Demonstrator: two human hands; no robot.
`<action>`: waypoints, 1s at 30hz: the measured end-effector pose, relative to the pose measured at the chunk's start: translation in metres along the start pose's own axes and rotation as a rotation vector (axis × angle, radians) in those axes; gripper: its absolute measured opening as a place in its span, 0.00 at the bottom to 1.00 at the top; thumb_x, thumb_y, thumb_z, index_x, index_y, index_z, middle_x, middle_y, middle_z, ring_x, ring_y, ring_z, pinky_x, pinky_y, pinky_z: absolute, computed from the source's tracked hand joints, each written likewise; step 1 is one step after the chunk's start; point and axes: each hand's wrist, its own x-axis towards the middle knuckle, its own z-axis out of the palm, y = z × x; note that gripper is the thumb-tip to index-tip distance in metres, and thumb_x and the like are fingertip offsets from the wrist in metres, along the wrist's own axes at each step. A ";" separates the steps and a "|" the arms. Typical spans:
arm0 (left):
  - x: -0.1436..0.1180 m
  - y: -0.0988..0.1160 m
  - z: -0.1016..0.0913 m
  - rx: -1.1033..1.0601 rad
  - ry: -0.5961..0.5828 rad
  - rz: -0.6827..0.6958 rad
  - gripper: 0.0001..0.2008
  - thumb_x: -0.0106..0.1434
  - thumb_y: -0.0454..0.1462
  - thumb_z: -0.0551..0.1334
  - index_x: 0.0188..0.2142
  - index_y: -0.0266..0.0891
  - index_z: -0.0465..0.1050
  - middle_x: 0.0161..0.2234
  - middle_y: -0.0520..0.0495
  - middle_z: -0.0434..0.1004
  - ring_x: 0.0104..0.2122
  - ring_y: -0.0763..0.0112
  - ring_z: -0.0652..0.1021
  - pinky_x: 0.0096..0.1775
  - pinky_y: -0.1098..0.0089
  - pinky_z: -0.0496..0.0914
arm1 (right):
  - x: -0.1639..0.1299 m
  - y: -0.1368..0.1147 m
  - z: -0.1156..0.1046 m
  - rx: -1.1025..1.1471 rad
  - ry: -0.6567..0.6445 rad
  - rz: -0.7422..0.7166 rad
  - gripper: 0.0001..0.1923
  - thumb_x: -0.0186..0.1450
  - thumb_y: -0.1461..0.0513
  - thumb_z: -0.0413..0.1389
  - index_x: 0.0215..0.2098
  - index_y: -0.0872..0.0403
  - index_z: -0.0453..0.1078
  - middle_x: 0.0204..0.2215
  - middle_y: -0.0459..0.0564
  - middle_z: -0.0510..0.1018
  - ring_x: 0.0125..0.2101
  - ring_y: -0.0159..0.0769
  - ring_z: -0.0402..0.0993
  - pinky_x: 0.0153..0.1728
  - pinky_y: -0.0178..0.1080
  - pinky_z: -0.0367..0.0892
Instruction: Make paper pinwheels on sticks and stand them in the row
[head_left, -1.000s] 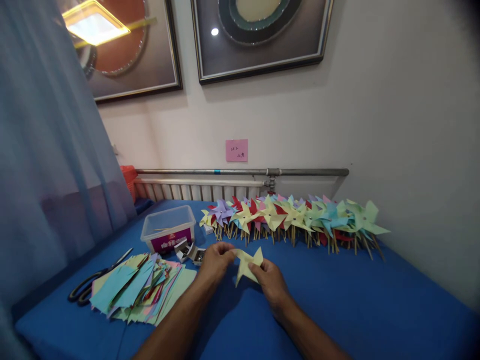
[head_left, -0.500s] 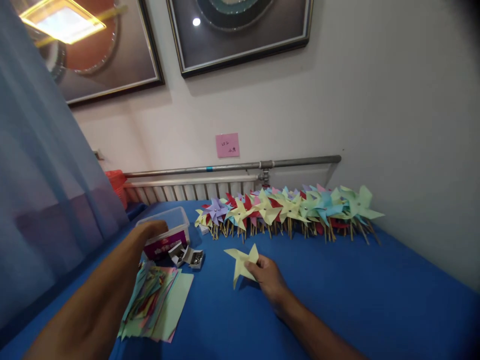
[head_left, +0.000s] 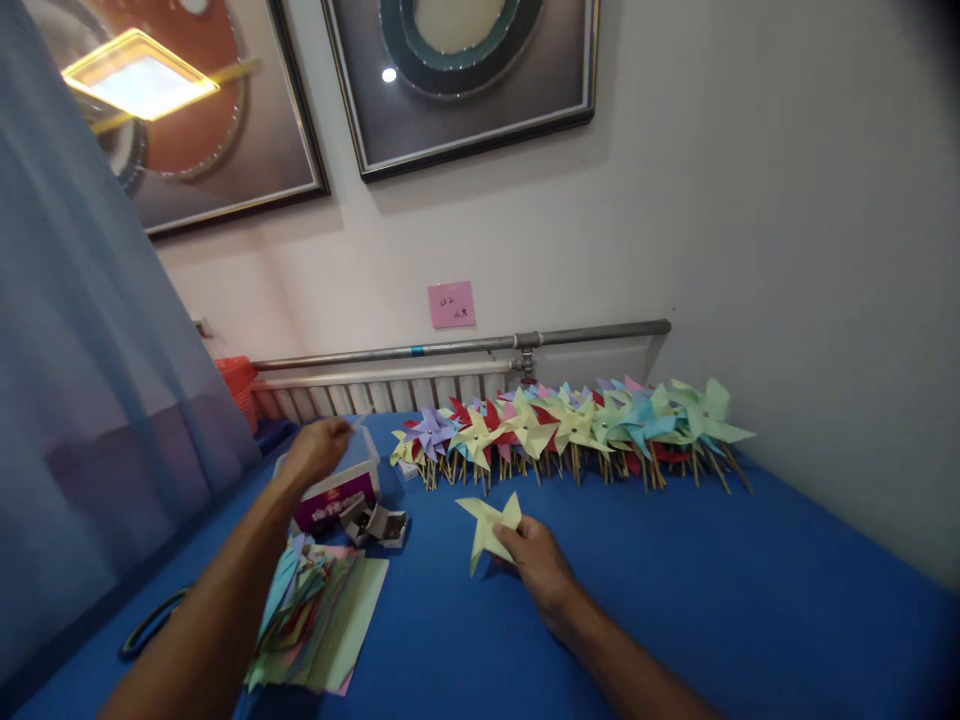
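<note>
A pale yellow paper pinwheel (head_left: 486, 532) is pinched at its right side between the thumb and fingers of my right hand (head_left: 538, 560), above the blue tabletop. Over the clear plastic box (head_left: 339, 492) with a purple label, my left hand (head_left: 322, 448) has its fingers pressed together; whatever they hold is too small to make out. In front of the box stand two small open cartons (head_left: 391, 528) with small, dark metallic pieces inside. Below them lies a stack of coloured paper (head_left: 349, 625), topped with folded and cut pieces, partly hidden by my left forearm.
Finished pinwheels (head_left: 574, 425) on sticks lie in a long row along the back. A dark looped handle (head_left: 154, 625) shows beside my left forearm. A metal pipe (head_left: 465, 346) and radiator line the wall, with a red basket (head_left: 238, 385) and blue curtain (head_left: 97, 400) at left.
My left hand has come up out of the plastic box, its fingers now together above the rim. The right hand still holds the yellow pinwheel; the view has tilted slightly upward.
</note>
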 end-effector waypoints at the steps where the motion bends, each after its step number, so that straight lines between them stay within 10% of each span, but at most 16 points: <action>1: -0.010 0.008 0.015 -0.150 -0.101 0.047 0.09 0.58 0.35 0.59 0.35 0.39 0.78 0.28 0.50 0.78 0.28 0.67 0.75 0.34 0.71 0.66 | 0.001 0.000 -0.001 0.013 0.015 0.002 0.12 0.53 0.56 0.66 0.32 0.55 0.79 0.27 0.50 0.83 0.27 0.39 0.77 0.30 0.38 0.71; 4: -0.046 0.033 0.076 -0.387 -0.317 0.053 0.10 0.57 0.33 0.59 0.35 0.39 0.78 0.24 0.52 0.74 0.24 0.70 0.71 0.30 0.73 0.63 | 0.002 -0.002 -0.006 0.030 0.047 0.003 0.13 0.53 0.56 0.67 0.33 0.56 0.78 0.26 0.49 0.83 0.26 0.38 0.77 0.30 0.38 0.72; 10: -0.096 0.056 0.154 -0.226 -0.256 0.100 0.06 0.60 0.33 0.61 0.29 0.40 0.77 0.27 0.45 0.77 0.30 0.63 0.75 0.35 0.70 0.60 | 0.007 -0.008 -0.017 0.056 0.098 -0.021 0.12 0.53 0.56 0.68 0.31 0.55 0.77 0.27 0.49 0.82 0.26 0.36 0.77 0.28 0.36 0.72; 30: -0.110 0.065 0.153 -0.375 -0.183 0.155 0.07 0.60 0.32 0.63 0.30 0.41 0.81 0.30 0.44 0.79 0.31 0.64 0.74 0.37 0.69 0.58 | 0.012 -0.011 -0.023 0.044 0.164 0.004 0.15 0.49 0.56 0.71 0.31 0.55 0.76 0.26 0.47 0.82 0.25 0.36 0.77 0.26 0.35 0.71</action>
